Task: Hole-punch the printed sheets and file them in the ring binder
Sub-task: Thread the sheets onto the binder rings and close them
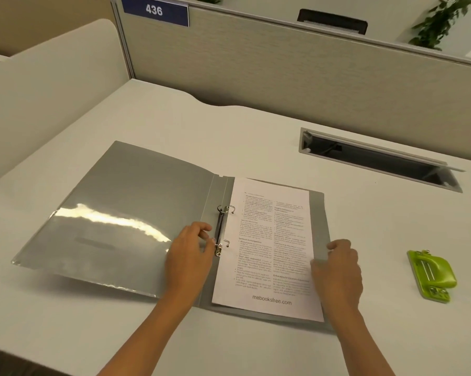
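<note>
A grey ring binder point(115, 213) lies open on the white desk. Its two metal rings point(223, 226) stand split open at the spine. Printed sheets point(269, 253) lie on the binder's right half, their left edge at the ring prongs. My left hand point(191, 253) rests beside the ring mechanism, its fingers touching the black bar. My right hand point(337, 264) presses on the right edge of the sheets, fingers spread. A green hole punch point(431, 275) sits on the desk to the right, apart from both hands.
A cable slot with a raised lid point(378, 158) is sunk into the desk point(229, 126) at the back right. Beige partition walls point(256, 69) enclose the back and left. A sign reading 436 point(154, 9) and plants top the partition.
</note>
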Action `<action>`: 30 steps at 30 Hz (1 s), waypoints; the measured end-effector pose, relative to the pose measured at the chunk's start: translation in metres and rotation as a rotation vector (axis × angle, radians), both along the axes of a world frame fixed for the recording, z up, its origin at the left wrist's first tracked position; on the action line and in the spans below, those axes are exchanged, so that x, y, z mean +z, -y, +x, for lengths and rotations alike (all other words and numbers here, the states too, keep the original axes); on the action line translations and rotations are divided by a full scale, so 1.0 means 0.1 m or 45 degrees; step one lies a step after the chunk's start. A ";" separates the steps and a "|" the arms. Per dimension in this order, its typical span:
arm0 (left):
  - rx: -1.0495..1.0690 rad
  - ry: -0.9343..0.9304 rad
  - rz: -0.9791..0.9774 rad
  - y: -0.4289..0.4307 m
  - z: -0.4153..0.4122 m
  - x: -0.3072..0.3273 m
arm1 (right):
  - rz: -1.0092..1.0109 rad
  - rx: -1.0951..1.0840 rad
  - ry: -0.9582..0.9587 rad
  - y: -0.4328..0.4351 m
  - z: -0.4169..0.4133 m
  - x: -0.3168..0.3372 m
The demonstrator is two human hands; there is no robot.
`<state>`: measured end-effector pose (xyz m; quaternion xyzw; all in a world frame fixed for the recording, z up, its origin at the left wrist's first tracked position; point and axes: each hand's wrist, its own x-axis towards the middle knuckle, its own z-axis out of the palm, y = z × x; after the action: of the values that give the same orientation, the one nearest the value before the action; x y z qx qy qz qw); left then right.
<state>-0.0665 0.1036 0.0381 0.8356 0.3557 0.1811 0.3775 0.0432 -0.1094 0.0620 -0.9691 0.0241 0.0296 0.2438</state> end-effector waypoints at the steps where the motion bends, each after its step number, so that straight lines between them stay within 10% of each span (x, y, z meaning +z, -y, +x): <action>1: -0.032 0.008 -0.016 -0.02 0.00 -0.03 | 0.017 0.072 0.132 -0.04 -0.02 0.00; 12: -0.116 0.047 -0.013 0.02 -0.06 -0.24 | 0.356 1.139 -0.022 -0.91 -0.15 -0.37; 20: -0.056 0.105 -0.007 0.04 -0.05 -0.27 | -0.217 1.068 0.196 -0.78 0.01 -0.72; 30: -0.094 0.128 -0.034 -0.01 -0.10 -0.24 | -0.181 0.748 0.215 -0.29 0.21 -0.75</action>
<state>-0.0763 0.1043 0.0140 0.8328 0.3077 0.2039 0.4125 0.0643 -0.0801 -0.0135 -0.9482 -0.2753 0.0164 0.1578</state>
